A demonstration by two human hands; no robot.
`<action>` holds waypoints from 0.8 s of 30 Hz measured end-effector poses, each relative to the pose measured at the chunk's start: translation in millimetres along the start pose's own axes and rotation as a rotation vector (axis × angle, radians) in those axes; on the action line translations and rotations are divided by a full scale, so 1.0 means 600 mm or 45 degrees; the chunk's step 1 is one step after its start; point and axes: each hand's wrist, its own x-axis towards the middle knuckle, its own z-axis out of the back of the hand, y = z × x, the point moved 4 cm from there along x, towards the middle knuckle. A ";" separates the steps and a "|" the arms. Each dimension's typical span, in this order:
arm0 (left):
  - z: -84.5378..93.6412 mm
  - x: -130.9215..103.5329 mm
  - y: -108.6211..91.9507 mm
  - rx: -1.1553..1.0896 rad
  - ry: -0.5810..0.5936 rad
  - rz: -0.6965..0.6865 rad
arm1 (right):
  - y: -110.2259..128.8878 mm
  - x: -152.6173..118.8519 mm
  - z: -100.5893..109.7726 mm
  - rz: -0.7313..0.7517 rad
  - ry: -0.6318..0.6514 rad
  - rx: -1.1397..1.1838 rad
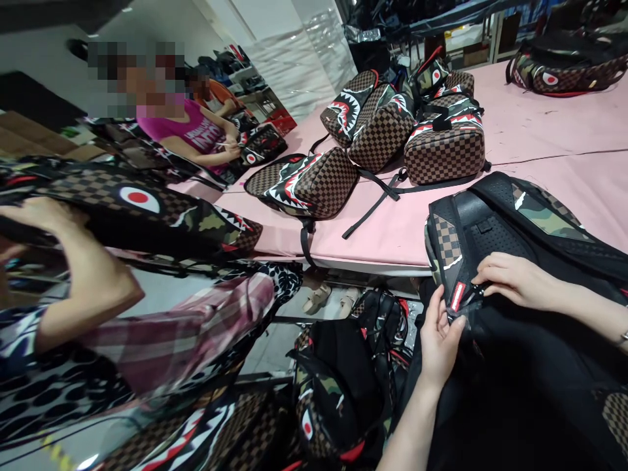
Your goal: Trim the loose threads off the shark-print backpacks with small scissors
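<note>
At the right of the head view a backpack (449, 243) with brown check and camouflage panels lies back side up on the pink table's edge. Its black padded strap (520, 212) runs across it. My left hand (439, 340) pinches a dark strap end at the backpack's lower corner, beside a small red label (458, 296) with white lettering. Clear plastic seems to cover this end. Just right of the label, my right hand (513, 280) is closed, thumb against fingers, on a small black piece I cannot make out.
Several similar backpacks (377, 134) with shark-mouth prints stand on the pink table (549, 131). More backpacks (338, 386) are heaped below. At the left, a co-worker's arm (88, 261) holds a check backpack (196, 219); another person (196, 134) handles a bag farther back.
</note>
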 end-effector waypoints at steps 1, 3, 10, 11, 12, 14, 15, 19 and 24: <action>0.005 -0.001 0.001 0.071 -0.033 -0.025 | 0.001 -0.005 -0.002 -0.041 -0.023 -0.010; 0.015 -0.003 0.005 0.234 -0.108 -0.064 | 0.008 -0.016 -0.006 -0.149 -0.051 -0.049; 0.039 -0.002 0.007 0.374 -0.407 -0.202 | 0.050 -0.038 -0.019 -0.354 -0.146 -0.249; 0.038 -0.001 0.006 0.359 -0.402 -0.211 | 0.055 -0.040 -0.020 -0.376 -0.158 -0.274; 0.037 -0.001 0.004 0.352 -0.393 -0.218 | 0.059 -0.042 -0.020 -0.397 -0.172 -0.292; 0.034 -0.001 0.002 0.357 -0.378 -0.210 | 0.069 -0.045 -0.020 -0.429 -0.203 -0.316; 0.033 -0.001 0.002 0.359 -0.371 -0.196 | 0.075 -0.046 -0.020 -0.437 -0.217 -0.324; 0.030 -0.002 0.004 0.336 -0.361 -0.149 | 0.101 -0.052 -0.020 -0.433 -0.289 -0.363; 0.027 -0.002 0.010 0.208 -0.386 -0.071 | 0.123 -0.059 -0.031 -0.438 -0.300 -0.365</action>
